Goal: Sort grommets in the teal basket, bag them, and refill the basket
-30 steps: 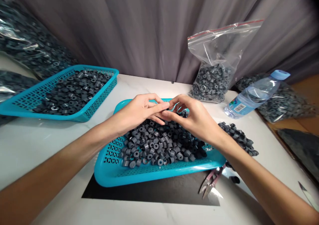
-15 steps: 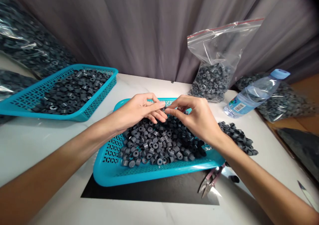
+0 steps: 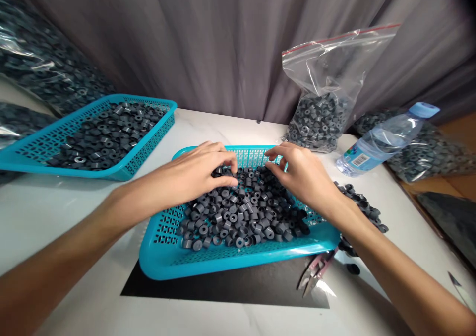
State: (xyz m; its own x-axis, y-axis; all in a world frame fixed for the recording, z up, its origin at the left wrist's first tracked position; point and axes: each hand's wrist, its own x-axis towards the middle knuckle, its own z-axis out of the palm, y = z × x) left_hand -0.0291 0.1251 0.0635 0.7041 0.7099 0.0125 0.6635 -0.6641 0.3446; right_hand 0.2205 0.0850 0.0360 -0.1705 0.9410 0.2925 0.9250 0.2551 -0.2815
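A blue perforated basket (image 3: 178,271) in front of me holds a heap of small dark grey plastic rings (image 3: 243,209), short and hollow. Over the heap's far left part hovers my left hand (image 3: 208,169), palm down, thumb and fingers curved apart with nothing seen between them. My right hand (image 3: 297,169) is above the basket's far right side; a gap shows between its thumb and index finger, and no ring is visible there. Its other fingers are partly hidden.
A second blue basket (image 3: 126,169) of rings stands at left. Behind are a zip bag (image 3: 320,117) of rings and a water bottle (image 3: 386,140). Loose rings (image 3: 362,204) lie at right. Thread snips (image 3: 316,271) rest on a dark sheet (image 3: 223,289). Filled bags (image 3: 48,63) flank the table.
My hands were together over the basket, left palm turned up and right fingers pinching at it. They have moved apart; the left has turned palm down and the right fingers have parted.
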